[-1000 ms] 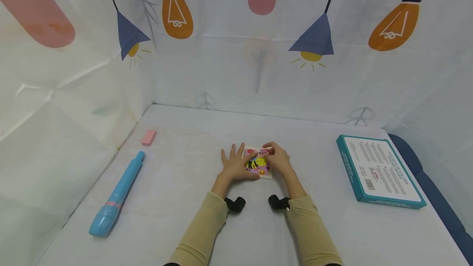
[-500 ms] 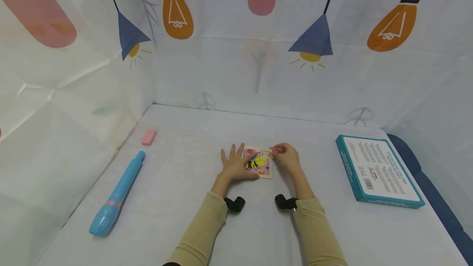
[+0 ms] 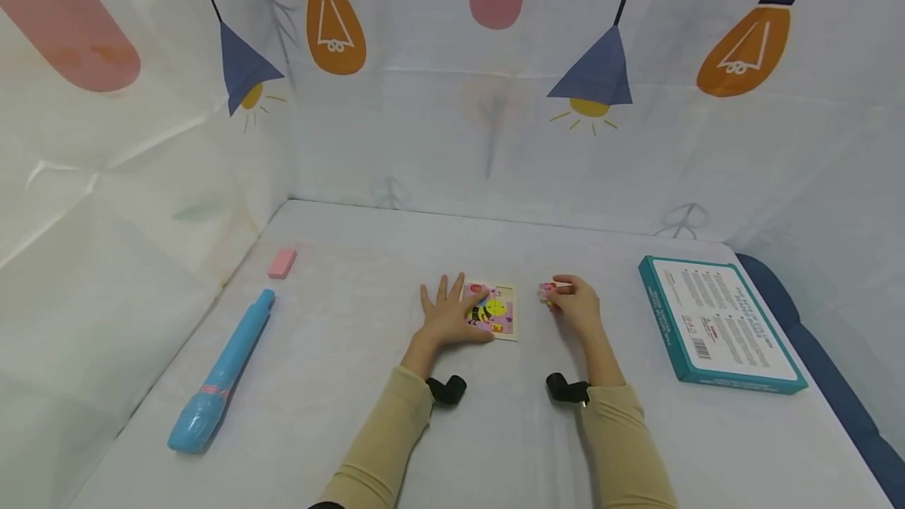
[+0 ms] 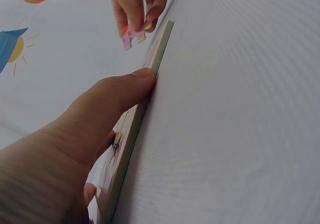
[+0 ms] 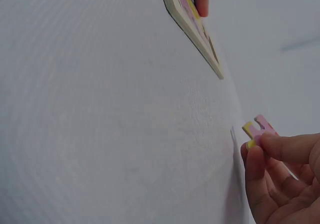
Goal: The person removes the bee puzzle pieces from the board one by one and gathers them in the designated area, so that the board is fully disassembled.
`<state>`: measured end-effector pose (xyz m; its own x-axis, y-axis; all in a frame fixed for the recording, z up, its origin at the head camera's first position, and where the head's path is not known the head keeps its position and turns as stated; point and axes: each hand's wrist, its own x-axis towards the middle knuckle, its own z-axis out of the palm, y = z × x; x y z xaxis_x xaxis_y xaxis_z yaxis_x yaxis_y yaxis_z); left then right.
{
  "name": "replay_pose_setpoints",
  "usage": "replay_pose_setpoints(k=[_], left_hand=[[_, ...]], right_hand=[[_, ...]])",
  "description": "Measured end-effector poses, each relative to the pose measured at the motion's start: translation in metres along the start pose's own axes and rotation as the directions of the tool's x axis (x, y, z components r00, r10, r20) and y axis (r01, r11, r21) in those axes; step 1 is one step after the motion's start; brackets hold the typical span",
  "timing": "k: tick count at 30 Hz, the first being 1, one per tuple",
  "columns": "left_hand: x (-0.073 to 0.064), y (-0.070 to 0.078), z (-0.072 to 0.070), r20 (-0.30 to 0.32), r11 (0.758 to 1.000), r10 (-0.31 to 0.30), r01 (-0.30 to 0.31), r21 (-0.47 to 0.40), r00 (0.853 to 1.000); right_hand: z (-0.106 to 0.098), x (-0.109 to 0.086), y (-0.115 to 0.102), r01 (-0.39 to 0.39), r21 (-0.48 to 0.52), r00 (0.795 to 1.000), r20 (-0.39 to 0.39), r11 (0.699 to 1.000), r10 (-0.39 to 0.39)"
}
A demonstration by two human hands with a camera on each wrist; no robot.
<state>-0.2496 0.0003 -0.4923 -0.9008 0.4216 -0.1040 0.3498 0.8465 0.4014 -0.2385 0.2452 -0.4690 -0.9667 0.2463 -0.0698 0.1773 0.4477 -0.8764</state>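
Observation:
A small square bee jigsaw puzzle in a pale wooden frame (image 3: 503, 320) lies on the table in the middle of the head view. Its upper right corner shows bare wood. My left hand (image 3: 445, 322) rests over its left side with fingers spread, and in the left wrist view the thumb (image 4: 135, 84) presses at the frame's near edge. To the right of the frame, my right hand (image 3: 581, 309) pinches a loose pink and yellow puzzle piece (image 5: 256, 130) between thumb and fingers. This piece is held above the table, apart from the frame.
A blue, microphone-shaped object (image 3: 222, 375) lies at the left of the table, with a pink eraser-like block (image 3: 283, 263) beyond it. On the right rests a teal and white box (image 3: 721, 324), beside a dark blue chair (image 3: 813, 344). Printed fabric walls enclose the table's back and sides.
My right hand has lifted the puzzle piece out of the frame's upper right and carried it to the right. The left hand has stayed on the puzzle.

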Motion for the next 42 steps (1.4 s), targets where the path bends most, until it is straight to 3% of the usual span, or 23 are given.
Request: replay_pose_setpoints(k=[8,30,39,42], left_hand=[[-0.002,0.001,-0.002,0.006,1.000,0.001,-0.001,-0.012,1.000],[-0.003,0.002,-0.004,0.012,1.000,-0.004,0.004,-0.003,1.000],[-0.005,0.002,-0.004,0.008,1.000,0.001,-0.001,0.006,1.000],[-0.004,0.002,-0.004,0.006,1.000,0.003,-0.003,0.000,1.000]], right_hand=[[-0.018,-0.001,0.009,-0.108,0.019,0.993,-0.051,0.994,0.109],[-0.069,-0.004,0.035,-0.201,0.012,0.958,-0.208,0.979,0.199],[-0.078,-0.004,0.046,-0.263,0.011,0.936,-0.239,0.965,0.258],[-0.078,-0.004,0.047,-0.262,-0.052,0.934,-0.264,0.964,0.240]])
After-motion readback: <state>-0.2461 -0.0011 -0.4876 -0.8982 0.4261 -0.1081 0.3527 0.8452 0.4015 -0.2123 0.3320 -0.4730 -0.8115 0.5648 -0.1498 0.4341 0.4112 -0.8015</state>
